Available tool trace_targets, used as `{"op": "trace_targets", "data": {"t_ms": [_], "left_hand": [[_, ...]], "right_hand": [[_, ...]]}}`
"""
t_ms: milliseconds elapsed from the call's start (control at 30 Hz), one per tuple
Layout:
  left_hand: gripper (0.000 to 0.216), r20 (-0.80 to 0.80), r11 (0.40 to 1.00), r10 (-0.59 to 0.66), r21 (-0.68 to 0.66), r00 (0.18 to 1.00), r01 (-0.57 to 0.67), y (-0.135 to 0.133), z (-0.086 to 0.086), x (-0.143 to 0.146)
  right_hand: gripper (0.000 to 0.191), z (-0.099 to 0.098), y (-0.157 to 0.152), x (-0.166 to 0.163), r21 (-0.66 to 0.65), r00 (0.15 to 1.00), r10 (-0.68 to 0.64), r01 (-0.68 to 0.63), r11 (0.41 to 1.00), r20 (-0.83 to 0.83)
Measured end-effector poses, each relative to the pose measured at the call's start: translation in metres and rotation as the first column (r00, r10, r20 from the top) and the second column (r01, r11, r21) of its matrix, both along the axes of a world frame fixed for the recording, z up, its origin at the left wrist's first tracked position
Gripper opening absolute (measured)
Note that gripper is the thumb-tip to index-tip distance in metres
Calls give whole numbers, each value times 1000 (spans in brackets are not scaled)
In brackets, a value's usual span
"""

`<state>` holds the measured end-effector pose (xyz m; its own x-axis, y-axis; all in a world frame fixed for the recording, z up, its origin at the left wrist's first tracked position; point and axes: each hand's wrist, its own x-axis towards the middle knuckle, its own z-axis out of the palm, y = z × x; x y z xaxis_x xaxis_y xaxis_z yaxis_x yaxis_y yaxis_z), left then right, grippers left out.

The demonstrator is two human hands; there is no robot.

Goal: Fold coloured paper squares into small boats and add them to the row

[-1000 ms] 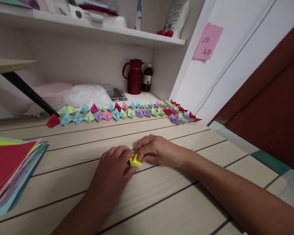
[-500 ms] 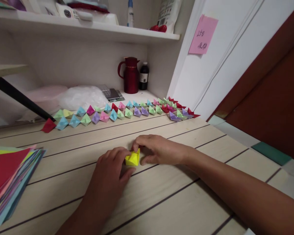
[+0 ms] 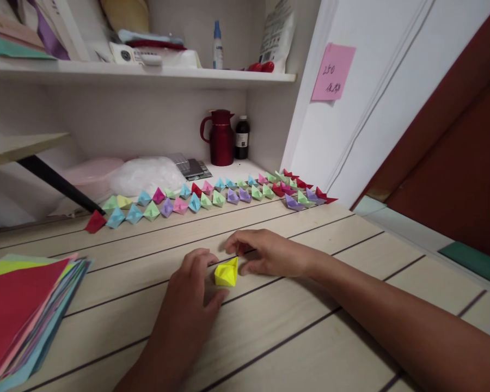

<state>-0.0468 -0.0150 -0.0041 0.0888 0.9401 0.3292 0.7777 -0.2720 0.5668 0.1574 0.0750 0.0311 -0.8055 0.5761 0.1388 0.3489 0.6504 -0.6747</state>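
Observation:
A small yellow folded paper boat (image 3: 226,273) rests on the wooden tabletop (image 3: 269,326), between my two hands. To its left is my left hand (image 3: 191,288), thumb and fingers apart around the boat's near end and holding nothing. On the other side my right hand (image 3: 265,251) lies with curled fingers spread from the thumb, close to the boat's pointed tip but apart from it. Farther back, several paper boats in many colours stand in two rows, among them a red one (image 3: 95,222) at the left end and a purple one (image 3: 294,202) toward the right.
At the left lies a stack of coloured paper (image 3: 24,305), red sheet on top. Behind the boats are a plastic bag (image 3: 147,175), a dark red jug (image 3: 221,139) and a dark bottle (image 3: 242,139). A shelf (image 3: 155,76) runs above; a black strut (image 3: 59,182) slants at left.
My fingers have come away from the yellow boat, which now sits free on the table. The camera view has tilted up slightly.

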Motion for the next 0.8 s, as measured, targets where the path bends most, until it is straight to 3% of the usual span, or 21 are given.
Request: {"op": "trace_targets", "data": {"t_ms": [167,300,433,633,800], "left_hand": [[41,-24,997,65,-45,998,-66,0,4,0],[43,-70,995,95,-35,993,-98,0,5,-5],[42,-129,997,72,3,989,-72,1,3,-7],[48,-163,1000,15,26,986,-11,0,3,-3],[41,-174,999,-34,34,984,41,-2,3,-4]], "right_hand": [[41,0,-3,-2,-136,997,39,-49,989,-72],[45,3,-5,-2,-312,982,115,-158,937,-151],[45,1,-2,-2,-358,981,84,-144,923,-177],[41,0,0,0,-275,993,70,-95,957,-100],[52,4,-11,-5,54,996,90,-91,994,17]]}}
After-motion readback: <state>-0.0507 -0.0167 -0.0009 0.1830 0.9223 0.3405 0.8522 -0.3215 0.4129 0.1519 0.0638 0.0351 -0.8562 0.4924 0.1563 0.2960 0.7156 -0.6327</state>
